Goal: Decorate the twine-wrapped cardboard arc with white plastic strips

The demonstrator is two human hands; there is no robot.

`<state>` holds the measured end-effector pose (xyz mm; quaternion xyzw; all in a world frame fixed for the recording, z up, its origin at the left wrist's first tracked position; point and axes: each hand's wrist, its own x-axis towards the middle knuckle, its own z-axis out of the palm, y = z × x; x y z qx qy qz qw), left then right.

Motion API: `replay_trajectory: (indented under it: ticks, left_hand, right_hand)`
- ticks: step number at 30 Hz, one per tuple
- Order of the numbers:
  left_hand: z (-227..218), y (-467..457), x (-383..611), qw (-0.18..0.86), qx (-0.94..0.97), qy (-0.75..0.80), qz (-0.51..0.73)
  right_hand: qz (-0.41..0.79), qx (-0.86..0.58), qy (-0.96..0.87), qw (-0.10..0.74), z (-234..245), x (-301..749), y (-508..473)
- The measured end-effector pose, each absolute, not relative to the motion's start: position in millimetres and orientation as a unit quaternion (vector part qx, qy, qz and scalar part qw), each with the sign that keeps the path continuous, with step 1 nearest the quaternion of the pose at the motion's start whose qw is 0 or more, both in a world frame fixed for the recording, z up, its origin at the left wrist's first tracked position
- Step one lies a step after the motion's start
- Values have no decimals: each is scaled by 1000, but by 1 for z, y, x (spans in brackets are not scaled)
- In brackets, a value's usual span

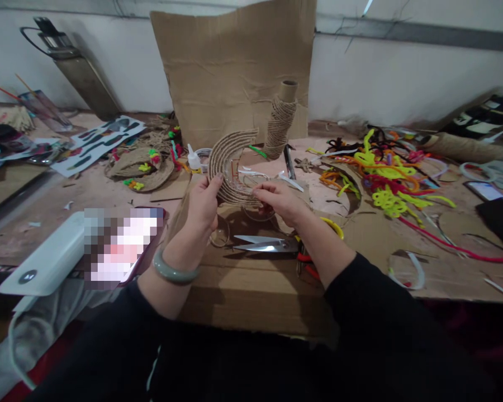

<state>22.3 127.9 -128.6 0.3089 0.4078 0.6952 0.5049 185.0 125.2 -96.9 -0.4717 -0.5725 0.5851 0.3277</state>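
My left hand (pixel 204 202) grips the lower left edge of a curved, crescent-shaped piece wrapped in jute twine (pixel 225 159), holding it upright above the table. My right hand (pixel 278 201) pinches the piece's lower right end, fingers closed on it. A grey-green bangle (pixel 174 272) sits on my left wrist. Scissors (pixel 265 244) lie open on the cardboard right below my hands. A twine-wrapped cardboard tube (pixel 280 121) stands behind the crescent.
A large cardboard sheet (pixel 230 61) leans on the wall. Bright pipe cleaners (pixel 381 178) pile at the right. A small glue bottle (pixel 193 158), a woven hat shape (pixel 140 162), a phone (pixel 123 245) and a white device (pixel 46 262) lie left.
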Motion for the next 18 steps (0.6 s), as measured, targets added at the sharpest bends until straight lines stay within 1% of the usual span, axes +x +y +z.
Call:
replay_trajectory:
  ticks: [3,8,11,15,18]
  left_hand:
    - [-129,128,23,504,310,409,695]
    - [-130,128,23,501,319,402,697]
    - [-131,129,22,483,324,405,705]
    - [-133,130,21,455,336,406,718]
    - [-132,129,21,448,336,395,728]
  right_hand:
    - [583,-472,-572,331,-97,185,126]
    - [561,-467,-550,406,-102,183,129]
    - [534,-457,-568,429,-107,183,131]
    - [487,-458,-607,430,-111,183,131]
    - [497,-458,-616,405,-110,183,130]
